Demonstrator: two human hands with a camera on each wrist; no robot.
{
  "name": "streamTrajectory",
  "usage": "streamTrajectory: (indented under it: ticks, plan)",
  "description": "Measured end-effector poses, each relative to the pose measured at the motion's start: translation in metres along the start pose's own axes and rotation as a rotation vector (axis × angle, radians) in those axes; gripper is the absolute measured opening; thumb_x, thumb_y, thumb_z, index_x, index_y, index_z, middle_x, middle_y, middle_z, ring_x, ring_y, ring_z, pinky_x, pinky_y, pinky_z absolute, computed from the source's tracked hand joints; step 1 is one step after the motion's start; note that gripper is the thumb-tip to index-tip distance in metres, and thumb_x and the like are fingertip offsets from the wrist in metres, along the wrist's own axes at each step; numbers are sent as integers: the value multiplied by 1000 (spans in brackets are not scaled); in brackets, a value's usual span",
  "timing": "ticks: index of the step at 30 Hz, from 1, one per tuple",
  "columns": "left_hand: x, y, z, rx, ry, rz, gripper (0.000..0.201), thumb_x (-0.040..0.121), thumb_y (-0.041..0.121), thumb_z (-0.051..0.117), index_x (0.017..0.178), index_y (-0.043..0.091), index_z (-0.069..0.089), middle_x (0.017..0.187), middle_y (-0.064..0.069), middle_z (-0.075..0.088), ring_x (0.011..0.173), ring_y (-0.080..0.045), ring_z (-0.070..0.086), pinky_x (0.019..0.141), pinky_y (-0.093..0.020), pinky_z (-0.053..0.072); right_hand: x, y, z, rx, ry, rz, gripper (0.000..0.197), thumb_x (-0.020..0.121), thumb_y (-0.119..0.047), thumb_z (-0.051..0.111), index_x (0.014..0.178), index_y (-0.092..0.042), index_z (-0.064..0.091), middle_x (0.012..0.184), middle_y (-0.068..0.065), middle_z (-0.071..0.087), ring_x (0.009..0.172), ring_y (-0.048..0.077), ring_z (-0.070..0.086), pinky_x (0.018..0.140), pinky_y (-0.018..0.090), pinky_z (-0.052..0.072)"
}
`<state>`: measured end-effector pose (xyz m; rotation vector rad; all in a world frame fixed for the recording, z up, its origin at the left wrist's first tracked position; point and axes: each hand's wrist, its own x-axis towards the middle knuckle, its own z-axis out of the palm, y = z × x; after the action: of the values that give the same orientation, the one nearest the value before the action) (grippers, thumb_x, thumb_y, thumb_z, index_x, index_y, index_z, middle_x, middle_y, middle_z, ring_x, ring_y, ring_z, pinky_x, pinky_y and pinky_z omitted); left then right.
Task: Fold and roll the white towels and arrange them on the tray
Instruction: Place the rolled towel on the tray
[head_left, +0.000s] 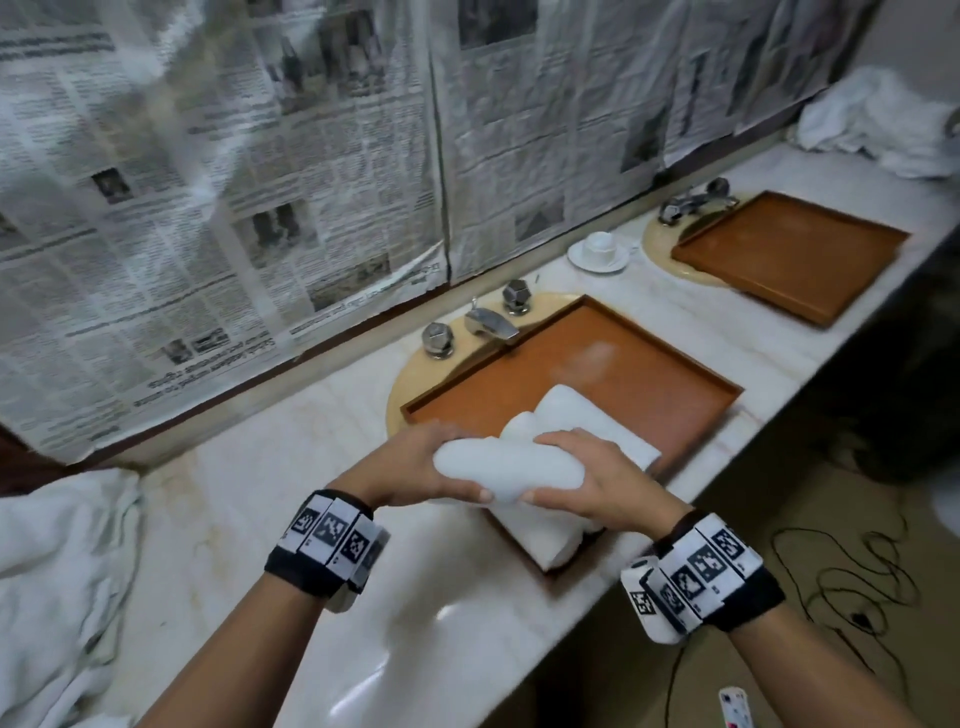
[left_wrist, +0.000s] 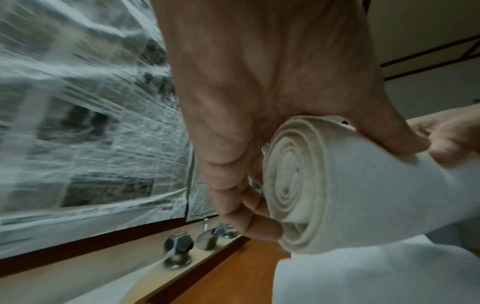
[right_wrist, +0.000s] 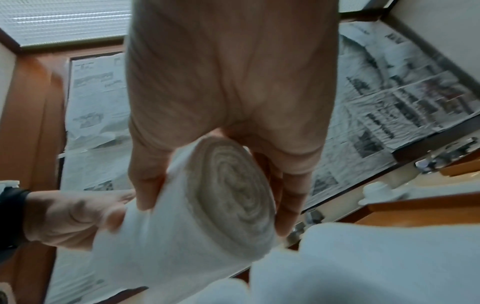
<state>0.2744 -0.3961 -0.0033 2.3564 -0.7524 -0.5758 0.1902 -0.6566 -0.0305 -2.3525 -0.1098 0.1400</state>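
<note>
A rolled white towel (head_left: 506, 470) is held level just above the near corner of the brown tray (head_left: 613, 353). My left hand (head_left: 415, 462) grips its left end, whose spiral (left_wrist: 291, 181) shows in the left wrist view. My right hand (head_left: 597, 478) grips the right end, whose spiral (right_wrist: 231, 185) shows in the right wrist view. Under the roll, other white towels (head_left: 587, 415) lie in the tray, with at least two rolls side by side (head_left: 540, 530) at its near edge.
The tray covers a sink with a chrome tap (head_left: 488, 322). A second brown tray (head_left: 789, 249) lies further right, with a cup and saucer (head_left: 600, 252) between them. Loose white towels lie at far left (head_left: 57, 571) and far right (head_left: 878, 119). Newspaper (head_left: 208, 208) covers the wall.
</note>
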Motion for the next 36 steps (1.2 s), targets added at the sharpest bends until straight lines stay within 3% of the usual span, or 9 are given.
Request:
streamTrajectory:
  ticks: [3,6,11,14,18,21,25,30,36]
  plan:
    - [51,22,-4,34,4,35,66,61,66,84,118,40,62,111,18,61,103,-2,56,91,-29,49,8,26,-33,4,64,30,82,65,-69,75,134,-28,56,124,-5,57,115,11,53,98,29,42]
    - [110,48,-1,67,-14,74,78,55,76,79,120,36,62,113,14,61,104,-7,57,93,-37,50,17,61,-63,17,147,55,88,61,-78,65,134,-29,58,120,-5,60,111,10,54,97,30,44]
    - [192,89,8,92,-38,139,74,64,51,90,127,23,63,120,5,60,107,-11,55,94,-30,45,31,113,-89,76,295,166,70,71,-58,78,131,-27,59,115,-3,58,107,14,54,93,34,44]
    - [238,89,20,134,-129,134,75,64,54,88,129,28,61,120,6,59,107,-12,55,95,-31,47,39,139,-91,123,318,233,64,75,-48,81,131,-25,60,116,-2,57,109,16,54,92,31,42]
    - [283,81,38,193,-215,94,79,61,65,83,129,34,58,117,13,58,105,-8,55,95,-32,48,46,167,-82,131,317,322,68,78,-53,76,136,-26,54,122,-3,54,115,14,50,94,30,41]
    - [301,77,51,197,-298,30,84,63,63,84,135,30,56,126,10,59,110,-11,56,99,-33,47,52,176,-73,25,291,380,68,79,-59,69,138,-29,51,124,-3,54,117,17,49,100,35,37]
    - [311,68,62,156,-376,-40,75,69,55,85,134,30,58,127,8,60,112,-14,58,96,-30,47,55,180,-63,-112,230,397,58,78,-72,53,124,-37,57,110,-12,62,108,14,54,103,43,34]
    - [313,65,64,177,-403,-76,78,69,67,77,136,34,55,128,8,59,116,-17,56,101,-35,46,53,178,-65,-135,231,380,65,73,-81,45,104,-28,66,89,-10,68,87,14,62,93,42,45]
    - [303,71,67,128,-357,-107,74,78,65,72,141,33,48,122,7,55,110,-15,54,90,-27,41,51,182,-68,-153,210,393,63,78,-84,37,91,-29,65,79,-11,67,82,14,61,96,41,40]
